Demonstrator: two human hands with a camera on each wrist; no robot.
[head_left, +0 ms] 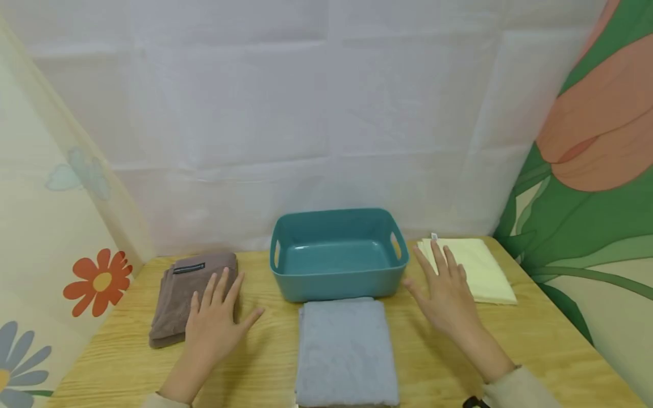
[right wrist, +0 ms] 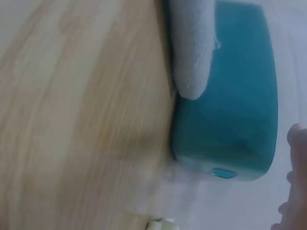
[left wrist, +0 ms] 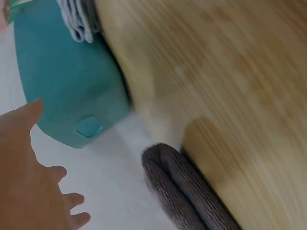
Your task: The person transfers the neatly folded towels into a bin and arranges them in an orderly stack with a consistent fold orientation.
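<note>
So both hands are hovering over the table [head_left: 270,351], fingers spread and holding nothing. The left hand [head_left: 214,323] is floating beside the brown towel [head_left: 170,306], and the right hand [head_left: 449,297] is hanging near the yellow cloth [head_left: 484,272]. The bin [head_left: 339,286] is sitting at the back middle, with the gray towel [head_left: 347,351] lying just in front of it.

If you're handling folded stuff like this, I'd be sliding the fingers flat underneath and keeping the thumb on top, lifting the whole fold level. Pinching just the top layer would probably be undoing it. I'd also be watching the bin, since a sleeve or knuckle could be nudging it.

Count-wise I'm getting: one bin with two handle holes [head_left: 395,246], three folded pieces (one brown, one gray, one yellow), two hands. Fair warning, the bottom edge of the gray one is getting cut off, so something else might be hiding underneath.
</note>
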